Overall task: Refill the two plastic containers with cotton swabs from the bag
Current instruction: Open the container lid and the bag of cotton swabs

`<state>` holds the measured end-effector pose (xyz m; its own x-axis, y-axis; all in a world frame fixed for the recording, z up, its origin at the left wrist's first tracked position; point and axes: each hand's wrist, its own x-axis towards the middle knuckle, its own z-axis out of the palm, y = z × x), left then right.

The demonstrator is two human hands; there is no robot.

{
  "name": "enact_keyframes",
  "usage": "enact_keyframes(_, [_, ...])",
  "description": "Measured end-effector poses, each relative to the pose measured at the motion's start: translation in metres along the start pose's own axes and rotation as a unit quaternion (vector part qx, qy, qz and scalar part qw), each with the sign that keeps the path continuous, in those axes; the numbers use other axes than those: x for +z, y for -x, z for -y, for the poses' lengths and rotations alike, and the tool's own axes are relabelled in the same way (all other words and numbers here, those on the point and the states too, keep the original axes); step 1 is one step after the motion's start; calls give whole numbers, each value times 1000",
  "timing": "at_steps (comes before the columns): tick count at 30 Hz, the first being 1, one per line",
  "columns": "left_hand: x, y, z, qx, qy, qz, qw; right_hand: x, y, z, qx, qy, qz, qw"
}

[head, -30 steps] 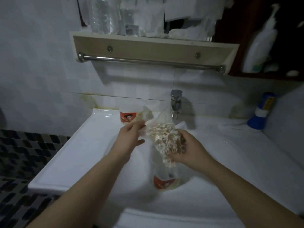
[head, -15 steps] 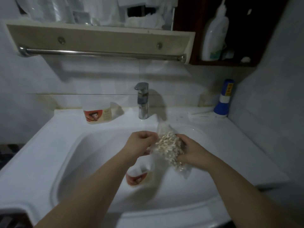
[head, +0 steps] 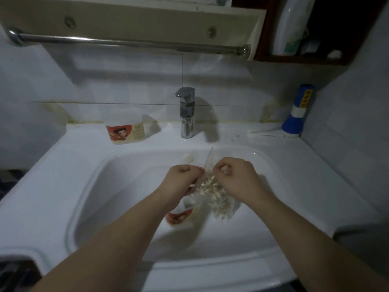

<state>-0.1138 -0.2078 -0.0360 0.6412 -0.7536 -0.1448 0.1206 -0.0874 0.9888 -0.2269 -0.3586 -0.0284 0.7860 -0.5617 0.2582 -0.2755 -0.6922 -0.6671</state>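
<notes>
Over the sink basin, a clear plastic bag (head: 216,197) full of cotton swabs hangs between my hands. My left hand (head: 181,182) pinches the bag's top edge on the left and my right hand (head: 233,178) pinches it on the right. One plastic container (head: 181,214) with a red cartoon label lies in the basin under the bag, partly hidden by my left forearm. A second container (head: 126,132) with the same label stands upright on the sink's back ledge, left of the tap.
A chrome tap (head: 186,112) stands at the back of the white sink (head: 63,175). A blue and white torch (head: 296,112) stands at the back right corner, loose swabs beside it. A towel rail (head: 130,42) and shelf hang above.
The view has dropped and closed in on the sink. My right hand let go of the bag's bulk and moved up to its top edge; both hands now pinch the opening.
</notes>
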Motion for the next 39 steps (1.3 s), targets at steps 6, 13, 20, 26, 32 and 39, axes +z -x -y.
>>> enact_keyframes(6, [-1, 2, 4, -43, 48, 62, 996, 7, -1, 4, 76, -17, -1, 997])
enact_keyframes(13, [1, 4, 3, -51, 29, 59, 997, 3, 3, -1, 100, -95, 33, 990])
enact_keyframes(20, [7, 12, 0, 28, -129, 14, 991, 3, 6, 9, 84, -112, 69, 988])
enact_keyframes(26, [7, 12, -3, -13, -33, 52, 998, -5, 5, 8, 106, -152, 81, 979])
enact_keyframes(32, [5, 6, -7, -70, 82, 20, 994, -8, 3, 4, 145, -140, 56, 978])
enact_keyframes(39, [-12, 0, -12, -25, 51, -124, 991, -33, 4, 6, 147, -8, -40, 988])
